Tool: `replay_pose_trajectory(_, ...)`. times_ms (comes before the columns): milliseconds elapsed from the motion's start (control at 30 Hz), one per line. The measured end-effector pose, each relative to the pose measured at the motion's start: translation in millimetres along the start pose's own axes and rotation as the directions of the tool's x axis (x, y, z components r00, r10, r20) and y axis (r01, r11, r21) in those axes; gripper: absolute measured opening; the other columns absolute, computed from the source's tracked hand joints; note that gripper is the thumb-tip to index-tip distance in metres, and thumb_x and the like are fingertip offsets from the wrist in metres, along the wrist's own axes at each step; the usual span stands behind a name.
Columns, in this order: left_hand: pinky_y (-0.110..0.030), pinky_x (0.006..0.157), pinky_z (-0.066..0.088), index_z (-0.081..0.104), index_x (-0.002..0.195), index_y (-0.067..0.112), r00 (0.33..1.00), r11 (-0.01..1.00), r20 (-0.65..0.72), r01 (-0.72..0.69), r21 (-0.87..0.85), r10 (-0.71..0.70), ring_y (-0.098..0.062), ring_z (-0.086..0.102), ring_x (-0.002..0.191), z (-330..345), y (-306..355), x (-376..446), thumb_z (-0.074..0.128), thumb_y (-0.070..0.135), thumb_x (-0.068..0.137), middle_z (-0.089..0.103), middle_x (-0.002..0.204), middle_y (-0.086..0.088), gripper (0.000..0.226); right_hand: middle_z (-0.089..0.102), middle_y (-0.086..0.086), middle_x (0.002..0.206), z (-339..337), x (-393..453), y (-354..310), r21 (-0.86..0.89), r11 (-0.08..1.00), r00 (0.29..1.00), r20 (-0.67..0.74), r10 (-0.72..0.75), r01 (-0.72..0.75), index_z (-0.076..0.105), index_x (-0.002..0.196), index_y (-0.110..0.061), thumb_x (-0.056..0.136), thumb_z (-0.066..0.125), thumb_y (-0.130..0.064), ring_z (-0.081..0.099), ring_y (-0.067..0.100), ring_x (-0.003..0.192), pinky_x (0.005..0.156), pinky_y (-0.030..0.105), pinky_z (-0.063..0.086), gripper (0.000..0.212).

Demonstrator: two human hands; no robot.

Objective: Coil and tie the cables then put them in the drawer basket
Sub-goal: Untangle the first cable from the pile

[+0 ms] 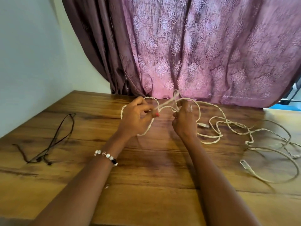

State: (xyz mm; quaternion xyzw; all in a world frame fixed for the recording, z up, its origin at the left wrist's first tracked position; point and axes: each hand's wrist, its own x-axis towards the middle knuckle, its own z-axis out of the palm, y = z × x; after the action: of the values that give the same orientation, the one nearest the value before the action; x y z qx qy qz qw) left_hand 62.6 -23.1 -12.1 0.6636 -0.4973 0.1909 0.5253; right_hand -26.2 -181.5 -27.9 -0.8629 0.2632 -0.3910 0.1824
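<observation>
A long cream braided cable (216, 128) sprawls in loose loops over the right half of the wooden table (146, 168). Its near end is lifted above the table between my hands. My left hand (136, 118) pinches a strand of it, with a loop hanging around that hand. My right hand (184, 119) grips the crossing strands just to the right. One plug (203, 125) lies beside my right wrist, and another plug (244, 163) lies at the right front. No drawer basket is in view.
Thin dark cords (47, 144) lie loose on the left of the table. A purple patterned curtain (195, 54) hangs behind the table's far edge, and a pale wall (32, 62) stands at the left.
</observation>
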Motion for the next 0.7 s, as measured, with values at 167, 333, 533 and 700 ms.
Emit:
replay_pose_trajectory(167, -0.029, 0.061, 0.045, 0.073, 0.098, 0.015, 0.929, 0.951, -0.232, 0.249, -0.181, -0.288, -0.009, 0.056, 0.062, -9.5, -15.8, -0.3, 0.063, 0.027, 0.091, 0.066, 0.076, -0.006, 0.017, 0.067, 0.002, 0.088, -20.9, 2.6, 5.3, 0.567, 0.787, 0.938, 0.344, 0.044, -0.244, 0.052, 0.108, -0.017, 0.081, 0.074, -0.029, 0.065, 0.012, 0.08, 0.069, 0.024, 0.051, 0.037)
replay_pose_trajectory(333, -0.021, 0.043, 0.045, 0.065, 0.098, 0.009, 0.83, 0.817, -0.236, 0.371, -0.441, -0.505, -0.008, 0.049, 0.043, -14.0, -15.5, 1.0, 0.05, 0.018, 0.099, 0.053, 0.06, -0.007, 0.017, 0.066, 0.006, 0.107, -38.8, 1.0, 13.5, 0.664, 0.706, 0.788, 0.562, -0.251, -0.248, 0.062, 0.115, -0.008, 0.085, 0.063, 0.005, 0.062, 0.01, 0.103, 0.088, 0.024, 0.051, 0.032)
replay_pose_trajectory(533, -0.021, 0.054, 0.053, 0.061, 0.092, 0.008, 0.836, 0.781, -0.174, 0.383, -0.493, -0.52, -0.01, 0.057, 0.051, -11.4, -16.0, 0.5, 0.045, 0.013, 0.1, 0.058, 0.067, -0.007, 0.018, 0.061, 0.007, 0.13, -44.8, 5.7, 6.5, 0.841, 0.454, 0.837, 0.456, -0.303, -0.294, 0.044, 0.138, -0.023, 0.078, 0.067, -0.008, 0.056, 0.023, 0.12, 0.094, 0.033, 0.048, 0.065)
replay_pose_trajectory(700, -0.018, 0.051, 0.051, 0.066, 0.111, 0.007, 0.856, 0.782, -0.106, 0.404, -0.474, -0.506, -0.007, 0.056, 0.05, -6.2, -8.1, 1.9, 0.052, 0.011, 0.097, 0.065, 0.061, 0.006, 0.02, 0.073, 0.014, 0.093, -27.2, 0.9, -26.9, 0.724, 0.686, 0.901, 0.249, -0.355, 0.07, 0.071, 0.107, -0.01, 0.085, 0.068, -0.016, 0.067, 0.025, 0.086, 0.076, 0.042, 0.053, 0.023)
